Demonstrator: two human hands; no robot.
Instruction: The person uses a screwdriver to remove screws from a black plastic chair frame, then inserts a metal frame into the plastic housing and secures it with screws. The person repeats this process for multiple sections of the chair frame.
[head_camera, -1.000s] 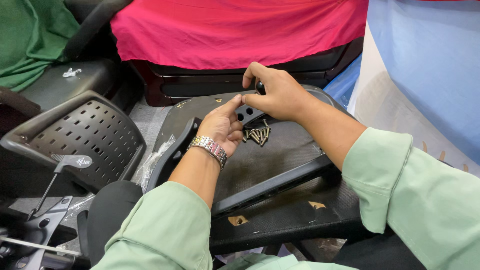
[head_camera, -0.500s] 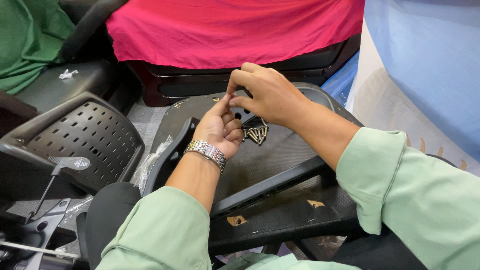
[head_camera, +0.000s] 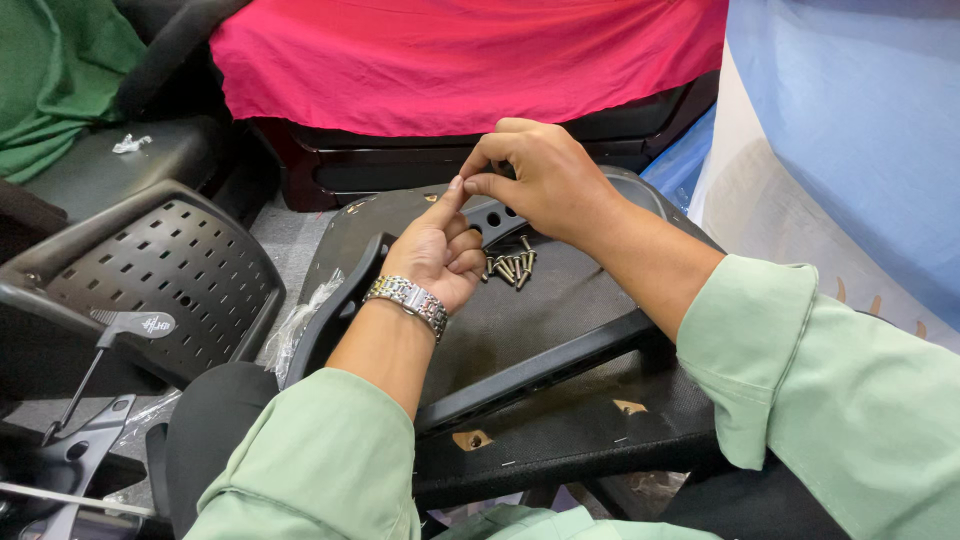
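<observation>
Both hands meet above the far edge of the black chair seat (head_camera: 560, 330) across my lap: my left hand (head_camera: 438, 250) curled with its forefinger up, my right hand (head_camera: 535, 180) pinching thumb to forefinger, on what I cannot tell; a heap of screws (head_camera: 508, 266) lies just beneath them

Two hands are in view, the left hand (head_camera: 437, 250) and the right hand (head_camera: 540, 180), with one metal wristwatch (head_camera: 407, 297) on the left wrist. One small heap of screws (head_camera: 508, 266) lies on one dark chair seat panel (head_camera: 520, 330); the screws overlap, so roughly eight can be counted, not exactly. There is also one perforated black chair back (head_camera: 150, 275), one red cloth (head_camera: 470, 60), one green cloth (head_camera: 55, 80) and one lever handle (head_camera: 135, 325).
</observation>
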